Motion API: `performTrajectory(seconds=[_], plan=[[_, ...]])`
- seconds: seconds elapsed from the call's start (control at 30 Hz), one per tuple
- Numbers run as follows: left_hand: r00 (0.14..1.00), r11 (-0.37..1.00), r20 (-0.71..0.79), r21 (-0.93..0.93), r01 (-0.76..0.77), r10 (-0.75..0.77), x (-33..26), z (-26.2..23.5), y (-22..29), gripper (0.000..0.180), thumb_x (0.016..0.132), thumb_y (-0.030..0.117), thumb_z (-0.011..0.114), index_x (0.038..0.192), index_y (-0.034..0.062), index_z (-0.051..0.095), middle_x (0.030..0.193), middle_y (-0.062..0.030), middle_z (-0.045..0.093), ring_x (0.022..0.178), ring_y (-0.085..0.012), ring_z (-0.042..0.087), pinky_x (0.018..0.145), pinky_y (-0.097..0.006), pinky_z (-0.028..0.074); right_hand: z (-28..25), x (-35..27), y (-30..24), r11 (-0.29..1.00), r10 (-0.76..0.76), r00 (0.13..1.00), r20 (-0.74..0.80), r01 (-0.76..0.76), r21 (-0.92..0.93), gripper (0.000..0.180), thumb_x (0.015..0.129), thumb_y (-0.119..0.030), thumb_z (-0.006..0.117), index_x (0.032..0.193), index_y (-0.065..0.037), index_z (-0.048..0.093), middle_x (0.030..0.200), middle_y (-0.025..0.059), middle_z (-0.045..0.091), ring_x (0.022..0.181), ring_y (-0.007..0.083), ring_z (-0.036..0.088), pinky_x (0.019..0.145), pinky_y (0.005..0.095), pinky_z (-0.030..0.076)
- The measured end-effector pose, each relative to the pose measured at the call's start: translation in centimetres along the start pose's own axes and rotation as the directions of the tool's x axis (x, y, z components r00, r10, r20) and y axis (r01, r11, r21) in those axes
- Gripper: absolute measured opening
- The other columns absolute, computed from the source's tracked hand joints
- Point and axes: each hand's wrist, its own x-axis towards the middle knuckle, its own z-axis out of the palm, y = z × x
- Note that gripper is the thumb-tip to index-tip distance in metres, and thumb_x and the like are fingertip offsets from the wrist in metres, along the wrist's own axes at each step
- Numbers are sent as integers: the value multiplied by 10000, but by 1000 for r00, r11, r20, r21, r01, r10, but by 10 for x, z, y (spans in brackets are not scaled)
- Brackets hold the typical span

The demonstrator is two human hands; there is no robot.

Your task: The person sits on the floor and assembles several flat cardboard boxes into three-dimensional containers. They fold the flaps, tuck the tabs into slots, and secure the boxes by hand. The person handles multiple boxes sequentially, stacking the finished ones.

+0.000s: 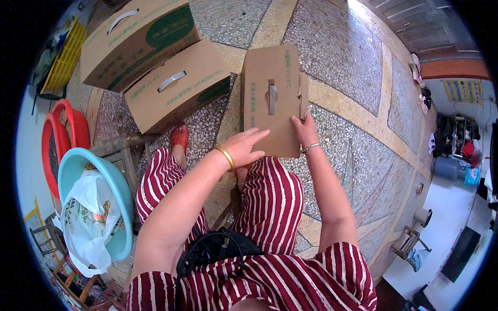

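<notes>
A brown cardboard box [264, 109] with green print and a grey carrying handle [272, 97] stands upright on the floor in front of my knees. My left hand [245, 148] rests at its near left corner, fingers stretched out and thumb apart, holding nothing. At the near right edge, my right hand [306, 130] grips the box, thumb near the top edge and the other fingers down the side, partly hidden. A flap or second layer of cardboard [304, 93] juts out along the box's right side.
Two more handled cartons, a nearer one [179, 85] and a larger one [140, 41], stand at the far left. Left of my legs are a turquoise basin [124, 207] holding a white plastic bag [88, 212], red basins [49, 150] and a yellow crate [65, 54]. A small stool [407, 242] stands right.
</notes>
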Motion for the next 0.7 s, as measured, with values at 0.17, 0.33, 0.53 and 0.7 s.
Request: performTrajectory(seconds=[0.17, 0.33, 0.53, 0.7], plan=[[995, 995, 22, 38, 93, -94, -7, -6, -7, 574, 843, 296, 549, 1353, 119, 357, 1353, -157, 394, 1228, -294, 406, 1023, -365, 335, 5, -3, 13, 997, 60, 966, -250, -72, -40, 641, 767, -112, 634, 1323, 4, 337, 975, 174, 619, 870, 213, 609, 762, 323, 481], [996, 996, 11, 37, 84, -84, -5, -8, -3, 545, 847, 277, 544, 1337, 106, 377, 1322, -160, 430, 1200, -299, 434, 1007, -365, 354, 17, -4, 17, 961, -171, 951, -258, 104, -256, 436, 824, -202, 566, 1221, -30, 507, 1130, 189, 584, 966, 293, 598, 819, 344, 467], [996, 995, 18, 62, 84, -85, -5, -7, -6, 529, 848, 253, 549, 1327, 97, 385, 1311, -165, 438, 1186, -300, 445, 995, -358, 366, 19, 5, 21, 985, -33, 974, -223, -7, -174, 417, 829, -242, 560, 1189, -32, 544, 1056, 196, 616, 936, 297, 613, 839, 337, 460], [997, 996, 25, 53, 69, -71, -1, -6, -4, 523, 846, 238, 553, 1322, 94, 390, 1288, -166, 458, 1168, -305, 459, 984, -359, 376, 11, 17, 48, 965, 9, 977, -213, -64, -254, 422, 826, -294, 537, 1176, -58, 561, 1030, 197, 621, 930, 313, 609, 825, 364, 465]])
